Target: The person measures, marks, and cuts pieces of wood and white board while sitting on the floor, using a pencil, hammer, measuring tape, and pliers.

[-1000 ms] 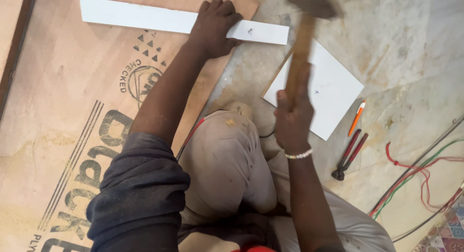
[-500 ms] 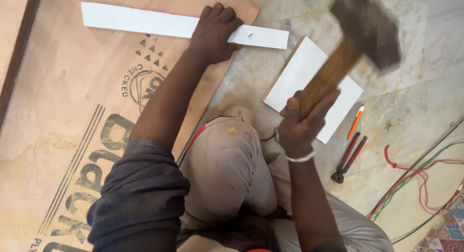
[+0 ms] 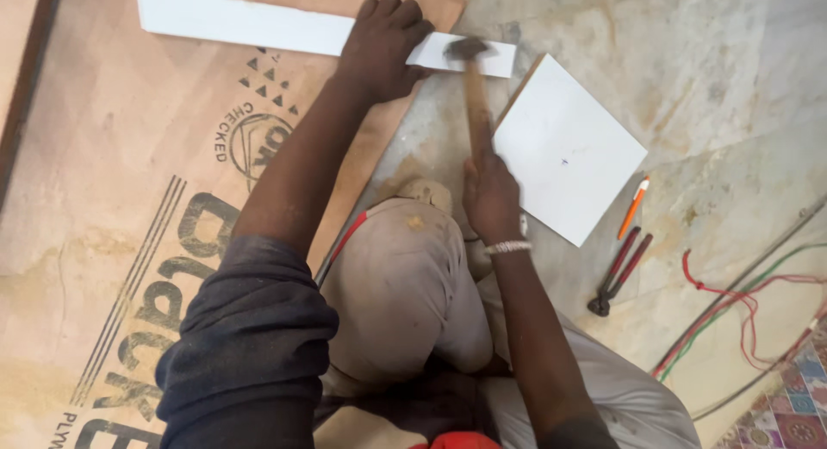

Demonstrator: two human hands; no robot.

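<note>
My left hand (image 3: 382,44) presses flat on a long white strip (image 3: 233,20) that lies across the top edge of a large plywood sheet (image 3: 112,182). My right hand (image 3: 489,195) grips the wooden handle of a hammer (image 3: 472,78). The hammer's head, blurred by motion, is down on the strip's right end, just right of my left hand's fingers. My bent knee in grey trousers sits between my arms.
A white square board (image 3: 564,147) lies on the stone floor right of the hammer. An orange pen (image 3: 633,206) and red-handled pliers (image 3: 618,270) lie beside it. Red and green wires (image 3: 741,307) trail along the right edge. A patterned mat (image 3: 784,410) shows at the bottom right corner.
The hammer was raised up and to the right half a second ago; it has swung down onto the strip's right end. My left hand has stayed on the strip.
</note>
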